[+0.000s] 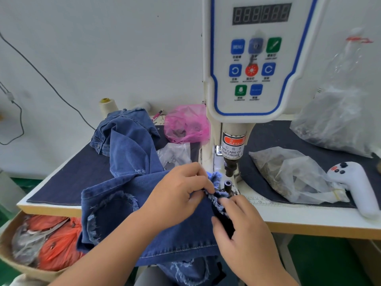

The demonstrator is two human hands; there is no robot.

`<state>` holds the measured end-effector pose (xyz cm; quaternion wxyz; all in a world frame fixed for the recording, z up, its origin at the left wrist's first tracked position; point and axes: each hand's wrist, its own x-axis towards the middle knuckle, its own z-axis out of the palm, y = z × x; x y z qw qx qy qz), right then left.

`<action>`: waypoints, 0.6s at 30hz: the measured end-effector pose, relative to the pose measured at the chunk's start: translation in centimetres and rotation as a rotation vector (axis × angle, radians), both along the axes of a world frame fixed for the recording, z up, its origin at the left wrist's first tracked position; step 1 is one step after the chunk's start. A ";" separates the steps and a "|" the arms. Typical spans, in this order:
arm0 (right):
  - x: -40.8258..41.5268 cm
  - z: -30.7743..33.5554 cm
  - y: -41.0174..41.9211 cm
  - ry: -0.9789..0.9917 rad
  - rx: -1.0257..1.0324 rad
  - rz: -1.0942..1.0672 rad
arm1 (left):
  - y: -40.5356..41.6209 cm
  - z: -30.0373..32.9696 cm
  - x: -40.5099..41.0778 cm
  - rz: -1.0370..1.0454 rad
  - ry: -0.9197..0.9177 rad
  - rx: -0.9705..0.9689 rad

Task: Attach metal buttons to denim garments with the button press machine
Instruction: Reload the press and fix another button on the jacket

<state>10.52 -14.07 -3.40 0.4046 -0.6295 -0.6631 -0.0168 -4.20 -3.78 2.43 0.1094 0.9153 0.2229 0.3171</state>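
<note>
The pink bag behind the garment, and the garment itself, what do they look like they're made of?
Pink bag: thin, glossy plastic film by its look; translucent and crinkled, dark contents show through. Garment: blue denim, matte woven cloth, with frayed pale threads along the edge that both hands pinch, left, right.

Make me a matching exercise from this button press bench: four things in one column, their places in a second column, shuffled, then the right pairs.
Things:
1. pink bag
2. white handheld controller
3. thread cone
4. denim garment

Places:
A. at the wall, behind the denim
B. held by both hands at the press
C. left of the machine column
D. right end of the table

Pairs: 1-C, 2-D, 3-A, 4-B
</note>
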 end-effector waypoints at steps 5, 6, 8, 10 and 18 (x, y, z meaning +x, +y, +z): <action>1.0 -0.2 0.3 0.071 -0.040 -0.009 | -0.2 0.6 0.3 -0.011 0.119 0.167; 1.1 0.1 0.3 0.042 -0.005 -0.025 | -0.3 0.9 0.4 -0.006 0.155 0.228; 1.4 0.6 0.2 -0.024 0.089 -0.055 | -0.7 1.4 0.8 -0.011 0.214 0.353; 1.7 1.0 -0.1 -0.066 0.145 -0.031 | -1.3 2.0 1.0 -0.064 0.218 0.417; 3.6 1.5 -0.4 -0.020 -0.055 0.135 | -2.9 3.3 1.2 -0.220 0.291 0.308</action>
